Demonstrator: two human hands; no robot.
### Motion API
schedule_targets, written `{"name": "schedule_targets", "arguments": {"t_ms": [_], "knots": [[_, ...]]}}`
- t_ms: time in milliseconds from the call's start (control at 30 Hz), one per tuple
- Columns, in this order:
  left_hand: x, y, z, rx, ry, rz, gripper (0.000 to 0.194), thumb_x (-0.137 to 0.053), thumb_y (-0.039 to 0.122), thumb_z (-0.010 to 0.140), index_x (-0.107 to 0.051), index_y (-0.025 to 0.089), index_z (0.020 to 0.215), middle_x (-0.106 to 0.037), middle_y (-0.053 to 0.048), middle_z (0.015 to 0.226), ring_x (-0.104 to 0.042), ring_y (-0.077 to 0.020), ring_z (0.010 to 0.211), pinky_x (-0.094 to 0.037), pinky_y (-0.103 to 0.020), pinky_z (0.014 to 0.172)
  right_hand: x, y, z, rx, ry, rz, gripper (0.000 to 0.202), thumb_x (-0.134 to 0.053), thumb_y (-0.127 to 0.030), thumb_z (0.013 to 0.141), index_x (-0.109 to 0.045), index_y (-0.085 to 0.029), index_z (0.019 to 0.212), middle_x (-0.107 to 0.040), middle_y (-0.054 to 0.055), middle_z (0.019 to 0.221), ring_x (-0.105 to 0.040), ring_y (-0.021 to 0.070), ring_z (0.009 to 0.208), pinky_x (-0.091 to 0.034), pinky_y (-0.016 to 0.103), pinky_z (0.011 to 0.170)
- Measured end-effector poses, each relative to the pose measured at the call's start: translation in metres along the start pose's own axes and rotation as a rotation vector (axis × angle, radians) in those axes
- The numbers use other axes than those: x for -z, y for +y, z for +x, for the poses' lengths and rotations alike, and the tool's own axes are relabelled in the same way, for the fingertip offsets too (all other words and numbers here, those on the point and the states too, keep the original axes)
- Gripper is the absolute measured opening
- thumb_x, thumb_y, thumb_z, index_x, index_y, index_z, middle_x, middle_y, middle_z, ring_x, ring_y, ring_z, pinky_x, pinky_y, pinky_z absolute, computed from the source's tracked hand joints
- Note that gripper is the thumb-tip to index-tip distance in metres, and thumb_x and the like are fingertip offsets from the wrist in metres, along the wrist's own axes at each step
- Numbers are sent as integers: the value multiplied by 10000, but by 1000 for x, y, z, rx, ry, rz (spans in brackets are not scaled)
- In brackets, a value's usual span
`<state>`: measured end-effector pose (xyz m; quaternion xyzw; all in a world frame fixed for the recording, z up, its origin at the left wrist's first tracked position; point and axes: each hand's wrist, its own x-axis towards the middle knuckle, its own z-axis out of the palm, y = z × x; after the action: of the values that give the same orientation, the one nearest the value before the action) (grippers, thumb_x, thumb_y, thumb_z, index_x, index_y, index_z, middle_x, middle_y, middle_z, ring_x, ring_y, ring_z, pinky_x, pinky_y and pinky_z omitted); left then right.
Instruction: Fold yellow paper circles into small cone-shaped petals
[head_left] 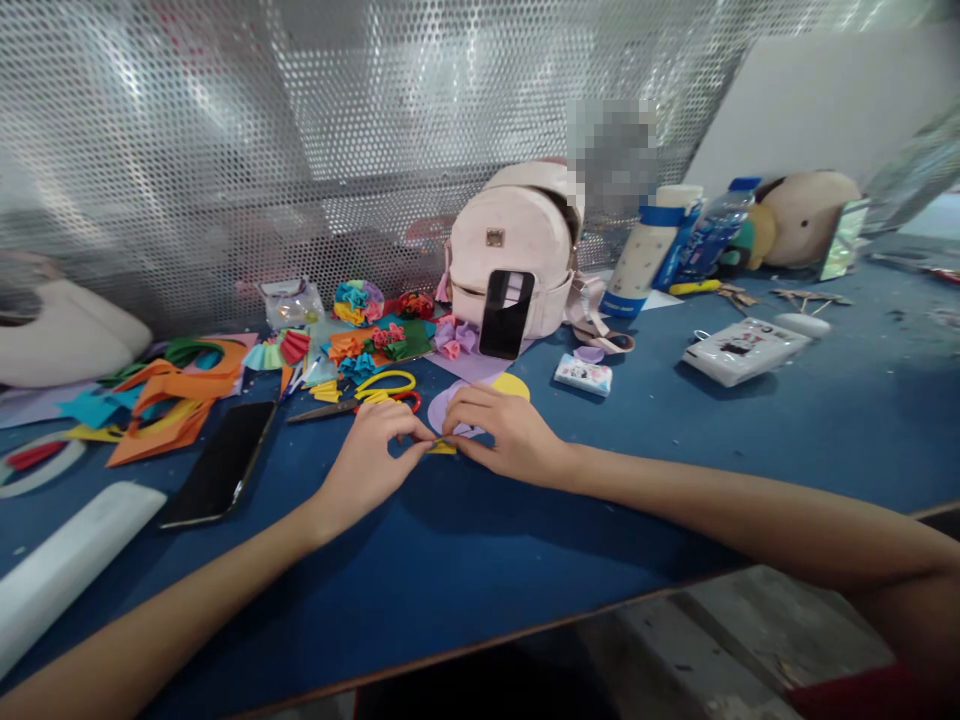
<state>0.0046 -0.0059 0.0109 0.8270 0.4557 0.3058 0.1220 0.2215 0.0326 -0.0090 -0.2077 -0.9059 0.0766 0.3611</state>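
My left hand [379, 445] and my right hand [502, 430] meet fingertip to fingertip above the blue table [480, 560]. Both pinch a small yellow piece [442, 447], partly covered by the fingers; it looks like paper. Behind my right hand lie a purple paper circle [439, 408] and a yellow paper circle [513, 386], both partly hidden. Scissors with yellow and red handles [386, 384] rest just beyond my left hand, blades pointing left.
Behind stand a white backpack [510, 235], an upright phone [507, 314] and bottles [649, 250]. Paper flowers [360, 302], orange paper strips [161, 400] and a flat phone [221, 462] are at left. A small packet [583, 375] and a white pouch [742, 350] lie right.
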Motion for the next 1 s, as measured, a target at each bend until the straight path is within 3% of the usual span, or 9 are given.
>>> {"name": "schedule_targets", "arguments": {"t_ms": [133, 233, 433, 567, 667, 767, 900, 1000], "knots": [[-1, 3, -4, -213, 62, 265, 121, -673, 147, 919, -714, 202, 819, -650, 4, 755, -602, -205, 811, -357, -364, 807, -2, -3, -1, -103, 3, 122, 117, -580, -84, 893, -631, -188, 880, -641, 26, 902, -596, 158, 849, -443, 256, 733], [-1, 1, -6, -251, 60, 303, 114, -649, 179, 950, -720, 206, 865, -662, -1, 781, -602, -205, 821, -348, -370, 814, -1, -2, -1, -100, 2, 115, 129, -580, -70, 873, -633, -188, 872, -643, 28, 908, -600, 163, 864, -448, 264, 748], [-1, -2, -3, -67, 41, 134, 90, -694, 171, 900, -744, 236, 862, -735, 0, 885, -672, -219, 915, -365, -382, 852, 2, 1, -1, 25, 14, -84, 109, -562, -131, 932, -641, -198, 898, -672, 36, 949, -595, 172, 879, -444, 283, 750], [-1, -2, 1, 90, -26, -87, 109, -687, 132, 846, -738, 215, 796, -745, 7, 830, -681, -200, 831, -438, -348, 823, 5, 3, -1, 209, 21, -366, 166, -517, -184, 993, -660, -211, 912, -704, 33, 973, -562, 183, 840, -390, 308, 682], [-1, -3, 1, 150, -48, -160, 121, -674, 118, 827, -731, 204, 764, -730, 6, 775, -660, -186, 748, -458, -316, 734, 6, 4, 0, 276, 13, -443, 188, -500, -194, 1013, -668, -214, 932, -712, 32, 980, -558, 187, 837, -373, 315, 666], [-1, -3, -1, 51, 30, -28, 119, -684, 129, 843, -726, 207, 762, -704, 3, 762, -650, -195, 781, -432, -339, 779, 5, 3, 0, 174, -8, -296, 143, -526, -231, 1010, -659, -197, 971, -701, 55, 1008, -582, 193, 877, -418, 306, 709], [-2, -2, -5, -149, 110, 202, 116, -666, 159, 903, -722, 218, 820, -681, -7, 788, -638, -207, 844, -389, -370, 843, 1, 1, -1, -37, -3, -35, 83, -573, -160, 959, -644, -196, 937, -685, 39, 954, -618, 179, 897, -461, 283, 764], [-3, -1, -6, -188, 115, 247, 122, -644, 174, 934, -719, 218, 849, -675, -8, 791, -631, -201, 832, -382, -368, 833, -1, -1, -2, -56, 28, -26, 80, -587, -143, 933, -645, -189, 901, -676, 40, 911, -622, 181, 875, -454, 280, 743]]}}
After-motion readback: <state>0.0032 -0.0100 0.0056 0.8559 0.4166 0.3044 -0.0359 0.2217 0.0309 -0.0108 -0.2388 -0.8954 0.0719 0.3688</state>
